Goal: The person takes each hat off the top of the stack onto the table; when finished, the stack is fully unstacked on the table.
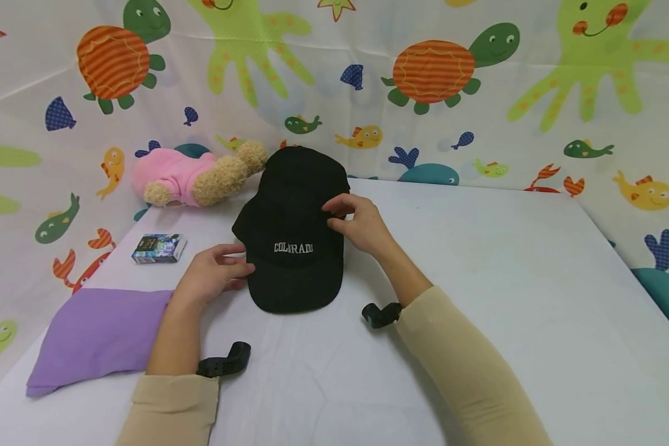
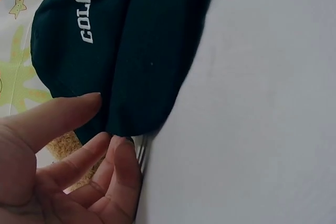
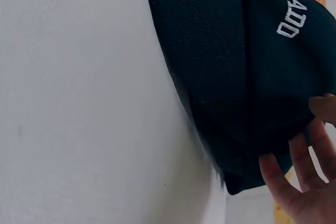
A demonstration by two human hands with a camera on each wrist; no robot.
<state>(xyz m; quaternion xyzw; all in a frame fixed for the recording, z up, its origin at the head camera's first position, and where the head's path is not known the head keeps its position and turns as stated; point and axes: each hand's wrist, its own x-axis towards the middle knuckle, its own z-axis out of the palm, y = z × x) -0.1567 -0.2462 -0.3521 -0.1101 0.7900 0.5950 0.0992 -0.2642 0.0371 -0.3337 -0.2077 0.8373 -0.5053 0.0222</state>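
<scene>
A black cap [image 1: 290,229] with white COLORADO lettering sits mid-table, its brim [image 1: 298,291] toward me. At its left edge my left hand [image 1: 212,272] holds it: the thumb lies across the front, the fingers meet the brim's corner in the left wrist view. My right hand [image 1: 362,226] has thumb and bent fingers on the cap's right side. In the right wrist view these fingertips [image 3: 269,162] touch the crown's lower edge. How firmly either hand grips is hard to see. The cap's back and underside are hidden.
Behind the cap to the left lies a tan plush toy [image 1: 223,179] in pink. A small patterned box [image 1: 158,248] and a purple cloth item [image 1: 100,337] are on the table's left side. A cloth with sea animals [image 1: 312,56] hangs along the back.
</scene>
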